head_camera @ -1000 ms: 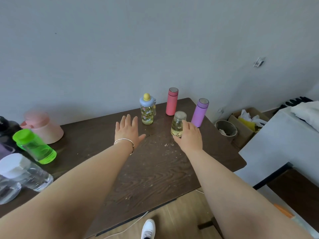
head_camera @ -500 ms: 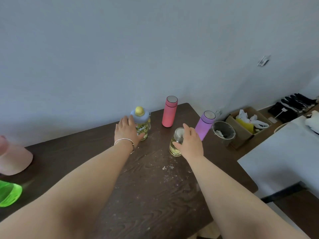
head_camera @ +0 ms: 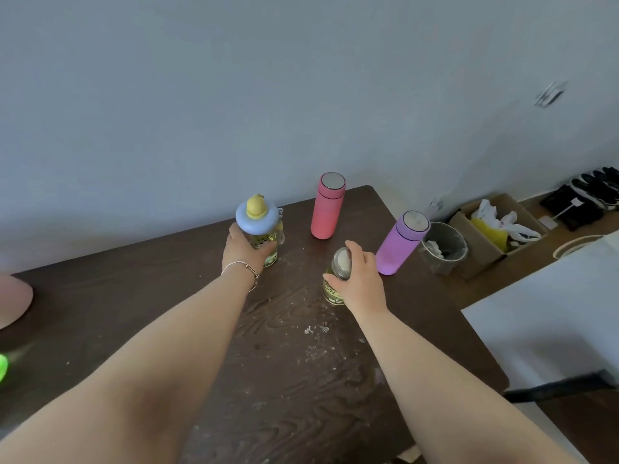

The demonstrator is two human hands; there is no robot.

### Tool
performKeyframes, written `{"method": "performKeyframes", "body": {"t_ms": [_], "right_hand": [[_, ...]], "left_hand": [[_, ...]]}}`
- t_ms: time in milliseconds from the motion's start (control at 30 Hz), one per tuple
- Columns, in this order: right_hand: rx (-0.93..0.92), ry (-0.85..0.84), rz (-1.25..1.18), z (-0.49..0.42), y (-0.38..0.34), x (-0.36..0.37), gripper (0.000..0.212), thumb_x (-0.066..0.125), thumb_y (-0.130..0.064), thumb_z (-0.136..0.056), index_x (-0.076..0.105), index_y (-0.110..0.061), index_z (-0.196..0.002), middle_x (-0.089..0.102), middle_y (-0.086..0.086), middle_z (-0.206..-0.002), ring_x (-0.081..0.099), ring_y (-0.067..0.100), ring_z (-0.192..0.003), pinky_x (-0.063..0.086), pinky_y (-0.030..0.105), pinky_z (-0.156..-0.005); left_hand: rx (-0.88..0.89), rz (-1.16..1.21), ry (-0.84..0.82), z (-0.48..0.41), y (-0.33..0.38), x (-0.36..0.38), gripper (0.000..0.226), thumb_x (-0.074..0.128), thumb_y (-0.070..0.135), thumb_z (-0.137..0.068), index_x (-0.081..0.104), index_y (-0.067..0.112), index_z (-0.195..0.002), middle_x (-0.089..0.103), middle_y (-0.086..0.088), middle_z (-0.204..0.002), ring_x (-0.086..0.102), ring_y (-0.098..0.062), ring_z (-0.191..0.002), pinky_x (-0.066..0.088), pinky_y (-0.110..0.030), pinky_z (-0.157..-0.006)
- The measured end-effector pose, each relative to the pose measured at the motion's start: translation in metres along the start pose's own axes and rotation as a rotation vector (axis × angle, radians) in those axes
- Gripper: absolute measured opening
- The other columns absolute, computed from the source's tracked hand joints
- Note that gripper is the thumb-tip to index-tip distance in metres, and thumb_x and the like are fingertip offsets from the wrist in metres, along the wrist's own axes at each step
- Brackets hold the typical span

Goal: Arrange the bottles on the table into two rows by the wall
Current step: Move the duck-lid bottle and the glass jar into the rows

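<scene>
Since before, left hand (head_camera: pixel 246 251) fingers had wrapped the duck-capped bottle (head_camera: pixel 259 229), right hand (head_camera: pixel 360 283) fingers clamped the half-hidden glass bottle (head_camera: pixel 336 279).

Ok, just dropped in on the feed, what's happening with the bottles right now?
A person is working at a dark table by the wall. The left hand is wrapped around the duck-topped bottle, and the right hand grips the small glass jar. The pink flask stands upright near the wall; the purple flask stands closer in, near the table's right edge. Neither flask is being touched.
</scene>
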State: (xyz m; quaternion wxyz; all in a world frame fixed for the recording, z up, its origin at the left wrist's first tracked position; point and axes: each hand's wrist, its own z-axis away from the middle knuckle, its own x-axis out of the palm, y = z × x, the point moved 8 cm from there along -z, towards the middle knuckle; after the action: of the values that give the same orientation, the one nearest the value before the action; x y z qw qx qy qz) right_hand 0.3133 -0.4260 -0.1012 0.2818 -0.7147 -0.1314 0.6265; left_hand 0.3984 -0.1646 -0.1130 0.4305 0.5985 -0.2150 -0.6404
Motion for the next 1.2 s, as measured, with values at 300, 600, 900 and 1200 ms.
{"method": "performKeyframes", "body": {"t_ms": [300, 600, 900, 1200], "right_hand": [[0.003, 0.002, 0.0, 0.001, 0.0, -0.002, 0.074, 0.08, -0.04, -0.078, 0.043, -0.024, -0.139, 0.049, 0.007, -0.112, 0.057, 0.026, -0.091, 0.05, 0.033, -0.076], [0.005, 0.015, 0.003, 0.009, -0.01, -0.008, 0.073, 0.081, -0.043, -0.077, 0.044, -0.026, -0.137, 0.051, 0.004, -0.111, 0.057, 0.022, -0.093, 0.056, 0.038, -0.077], [0.017, 0.043, -0.05, 0.037, -0.04, -0.029, 0.074, 0.082, -0.044, -0.075, 0.042, -0.032, -0.136, 0.051, 0.001, -0.114, 0.057, 0.019, -0.098, 0.055, 0.036, -0.083], [-0.086, 0.025, -0.142, 0.09, -0.082, -0.045, 0.073, 0.082, -0.04, -0.076, 0.044, -0.033, -0.137, 0.052, 0.001, -0.117, 0.058, 0.021, -0.1, 0.05, 0.034, -0.086]], "left_hand": [[-0.015, 0.065, 0.022, -0.005, -0.005, 0.004, 0.075, 0.083, 0.038, -0.07, 0.041, 0.02, -0.129, 0.058, -0.003, -0.123, 0.057, -0.026, -0.108, 0.042, -0.033, -0.081], [0.049, 0.043, 0.002, 0.006, -0.009, -0.008, 0.071, 0.083, 0.036, -0.07, 0.044, 0.019, -0.127, 0.059, 0.001, -0.115, 0.054, -0.02, -0.097, 0.041, -0.031, -0.078], [0.06, 0.048, -0.001, 0.045, -0.021, -0.054, 0.069, 0.082, 0.037, -0.069, 0.044, 0.02, -0.125, 0.057, 0.004, -0.109, 0.054, -0.02, -0.094, 0.043, -0.032, -0.076], [0.063, 0.068, 0.071, 0.142, -0.033, -0.104, 0.068, 0.083, 0.039, -0.066, 0.046, 0.023, -0.121, 0.061, 0.003, -0.108, 0.06, -0.02, -0.096, 0.051, -0.037, -0.079]]}}
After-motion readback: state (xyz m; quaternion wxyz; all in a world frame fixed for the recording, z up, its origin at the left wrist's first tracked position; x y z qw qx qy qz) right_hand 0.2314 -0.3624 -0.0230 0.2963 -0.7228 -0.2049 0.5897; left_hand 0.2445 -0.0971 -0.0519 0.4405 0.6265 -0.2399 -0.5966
